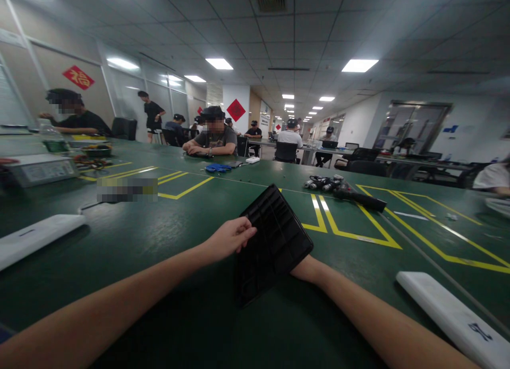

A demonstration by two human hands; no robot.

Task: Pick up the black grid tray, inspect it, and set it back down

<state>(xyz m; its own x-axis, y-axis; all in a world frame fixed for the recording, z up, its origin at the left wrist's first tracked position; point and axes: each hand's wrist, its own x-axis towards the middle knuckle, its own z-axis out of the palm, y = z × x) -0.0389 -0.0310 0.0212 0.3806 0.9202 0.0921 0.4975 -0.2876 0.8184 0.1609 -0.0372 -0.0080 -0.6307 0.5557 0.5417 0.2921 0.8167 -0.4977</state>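
Black compartmented tray (274, 236) tilted over the green surface (167, 220), left hand (233, 235) with fingers curled together at the tray's left side, right hand (305, 268) mostly hidden behind it, grip unclear

Red wall sign (78, 77) reads 福; white bars' (51, 225) black marks (480, 332) are unclear.

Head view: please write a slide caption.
A tilted, black, rectangular, compartmented tray between two bare hands, at a green table.

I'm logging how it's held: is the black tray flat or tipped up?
Tipped up: the black tray slants steeply over the green table, left hand at its left edge, right hand mostly hidden behind it.
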